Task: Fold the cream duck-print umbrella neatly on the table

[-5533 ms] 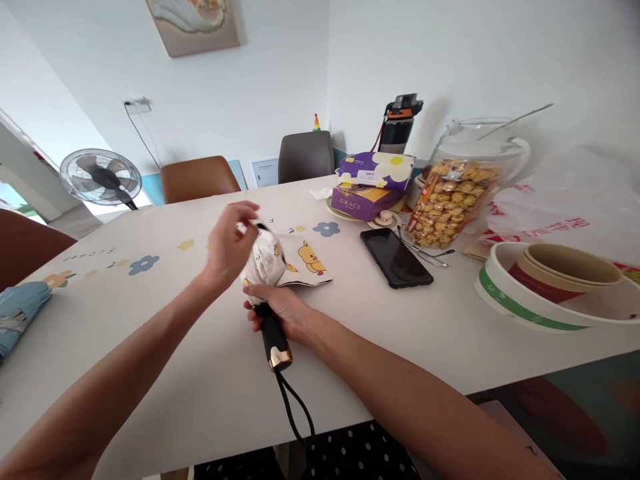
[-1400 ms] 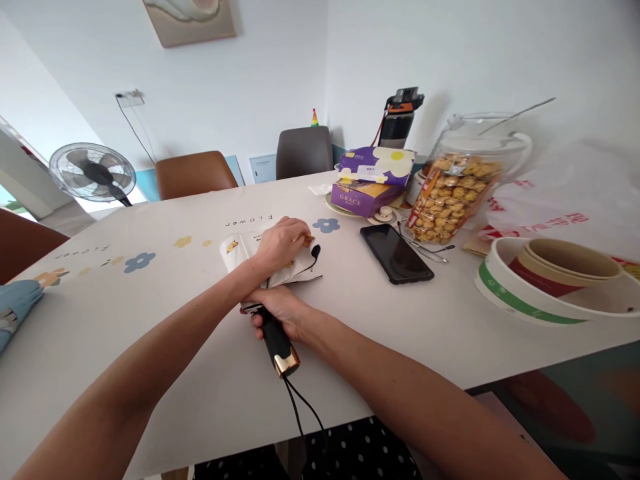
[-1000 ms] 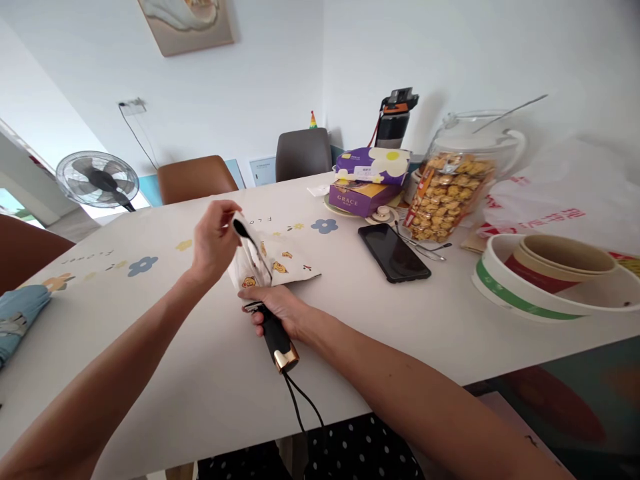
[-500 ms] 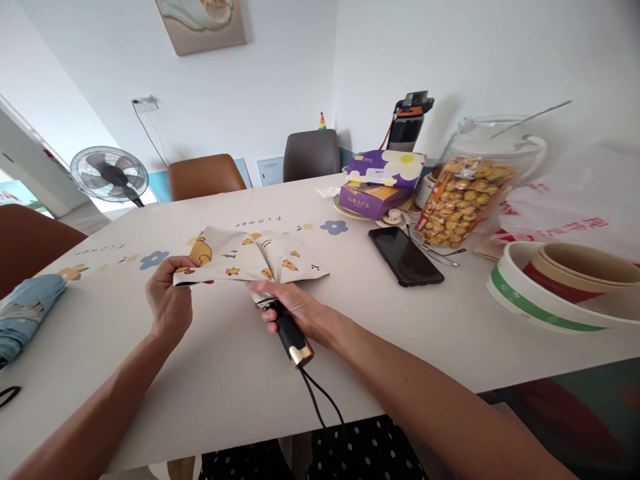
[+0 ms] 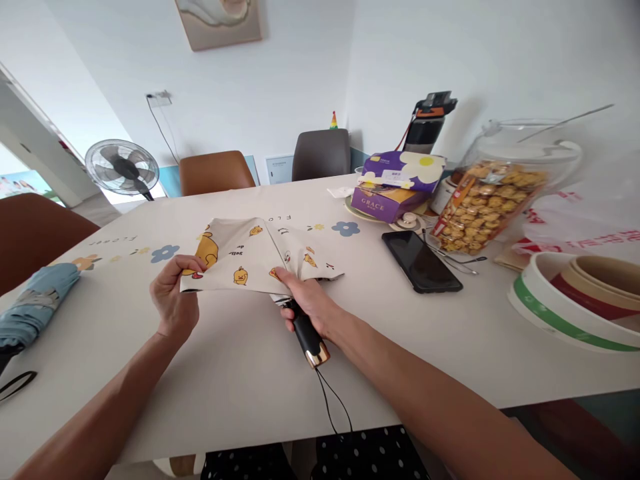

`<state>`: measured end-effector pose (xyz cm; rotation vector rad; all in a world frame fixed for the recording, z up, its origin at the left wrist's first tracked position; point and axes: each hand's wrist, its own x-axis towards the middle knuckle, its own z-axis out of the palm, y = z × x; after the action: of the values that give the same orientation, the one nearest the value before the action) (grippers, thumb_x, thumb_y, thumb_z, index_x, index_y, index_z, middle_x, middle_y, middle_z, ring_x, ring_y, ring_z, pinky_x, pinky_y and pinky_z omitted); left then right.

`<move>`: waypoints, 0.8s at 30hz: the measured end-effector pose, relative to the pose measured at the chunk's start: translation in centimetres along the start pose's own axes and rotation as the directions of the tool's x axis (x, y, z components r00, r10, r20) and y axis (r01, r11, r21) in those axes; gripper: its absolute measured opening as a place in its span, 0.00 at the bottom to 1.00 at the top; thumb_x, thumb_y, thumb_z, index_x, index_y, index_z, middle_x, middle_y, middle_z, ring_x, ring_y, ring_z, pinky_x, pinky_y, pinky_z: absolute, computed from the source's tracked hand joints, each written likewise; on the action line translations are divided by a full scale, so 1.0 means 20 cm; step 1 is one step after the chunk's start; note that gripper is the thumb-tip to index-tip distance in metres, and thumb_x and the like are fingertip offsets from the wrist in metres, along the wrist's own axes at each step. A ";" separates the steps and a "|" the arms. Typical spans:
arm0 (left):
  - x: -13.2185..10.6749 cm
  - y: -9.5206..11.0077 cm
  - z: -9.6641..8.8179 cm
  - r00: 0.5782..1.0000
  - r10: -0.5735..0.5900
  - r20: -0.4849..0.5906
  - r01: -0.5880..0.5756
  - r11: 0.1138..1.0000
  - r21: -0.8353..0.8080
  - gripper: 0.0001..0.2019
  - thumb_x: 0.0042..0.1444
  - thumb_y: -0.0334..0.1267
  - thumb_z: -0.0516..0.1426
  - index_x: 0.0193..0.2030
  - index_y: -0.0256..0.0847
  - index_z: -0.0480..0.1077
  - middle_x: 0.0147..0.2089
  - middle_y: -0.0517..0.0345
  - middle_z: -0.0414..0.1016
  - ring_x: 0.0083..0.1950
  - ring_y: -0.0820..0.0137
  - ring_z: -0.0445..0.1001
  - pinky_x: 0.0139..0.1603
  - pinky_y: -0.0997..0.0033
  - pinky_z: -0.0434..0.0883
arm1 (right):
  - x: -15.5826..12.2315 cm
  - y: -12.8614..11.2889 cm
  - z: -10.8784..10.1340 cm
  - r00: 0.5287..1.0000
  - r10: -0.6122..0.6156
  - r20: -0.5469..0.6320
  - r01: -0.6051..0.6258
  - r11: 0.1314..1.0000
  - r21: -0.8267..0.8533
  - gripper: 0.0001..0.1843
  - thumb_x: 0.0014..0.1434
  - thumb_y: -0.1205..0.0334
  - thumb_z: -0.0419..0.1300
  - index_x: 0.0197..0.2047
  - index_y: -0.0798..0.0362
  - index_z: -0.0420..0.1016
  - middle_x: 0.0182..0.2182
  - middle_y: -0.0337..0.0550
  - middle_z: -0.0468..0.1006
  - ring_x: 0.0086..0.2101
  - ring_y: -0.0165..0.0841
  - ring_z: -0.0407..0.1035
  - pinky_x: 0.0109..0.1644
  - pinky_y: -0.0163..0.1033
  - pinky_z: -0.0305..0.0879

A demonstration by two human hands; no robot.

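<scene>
A collapsed folding umbrella (image 5: 240, 257) with a cream canopy and yellow cartoon prints is held over the table. Its black handle has a gold end (image 5: 317, 355) and a thin black wrist cord hanging toward the table's near edge. My left hand (image 5: 175, 293) pinches the outer corner of one canopy panel and holds it stretched to the left. My right hand (image 5: 313, 300) is closed around the top of the handle, its thumb pressing the canopy folds. Part of the canopy sticks out loose beyond the right hand. The ribs are hidden beneath the fabric.
A blue folded umbrella (image 5: 37, 307) lies at the left. To the right are a black phone (image 5: 421, 261), a tissue pack (image 5: 400, 170) on a purple box (image 5: 385, 203), a bag of snacks (image 5: 490, 207), a glass pitcher (image 5: 530, 143), a bottle (image 5: 425, 127) and nested paper bowls (image 5: 545, 313).
The left hand has drawn the panel wider and flatter. My right thumb has moved up onto the canopy folds. The whole view has shifted slightly, with things appearing farther right.
</scene>
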<state>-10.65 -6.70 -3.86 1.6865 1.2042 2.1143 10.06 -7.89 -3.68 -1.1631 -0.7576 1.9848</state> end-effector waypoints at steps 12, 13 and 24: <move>0.04 -0.10 -0.03 0.924 -0.381 -0.043 0.382 0.905 0.186 0.10 0.46 0.33 0.53 0.34 0.43 0.73 0.38 0.58 0.73 0.44 0.68 0.70 0.48 0.66 0.66 | -0.04 -0.03 0.00 0.995 -0.086 -0.054 0.082 0.994 -0.071 0.20 0.43 0.50 0.66 0.32 0.55 0.68 0.15 0.29 0.52 0.13 0.23 0.52 0.11 0.32 0.59; 0.05 -0.10 -0.02 0.907 -0.419 -0.032 0.417 0.889 0.191 0.10 0.48 0.35 0.54 0.37 0.44 0.73 0.41 0.58 0.73 0.45 0.68 0.69 0.49 0.66 0.65 | -0.04 -0.03 0.00 0.995 -0.082 -0.054 0.078 0.994 -0.080 0.20 0.43 0.50 0.66 0.32 0.55 0.68 0.16 0.29 0.52 0.13 0.23 0.52 0.11 0.32 0.59; 0.14 -0.21 0.23 0.658 -0.752 -0.050 0.753 0.657 0.038 0.17 0.49 0.53 0.55 0.27 0.41 0.59 0.22 0.65 0.57 0.23 0.76 0.60 0.23 0.74 0.61 | -0.06 -0.01 0.02 0.999 -0.037 0.033 0.040 0.995 -0.087 0.21 0.44 0.47 0.65 0.26 0.54 0.62 0.16 0.31 0.57 0.14 0.23 0.53 0.10 0.32 0.58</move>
<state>-8.85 -0.09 -4.54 0.8802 1.6129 1.5693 10.21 -8.69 -2.81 -1.1615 -0.8846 1.9588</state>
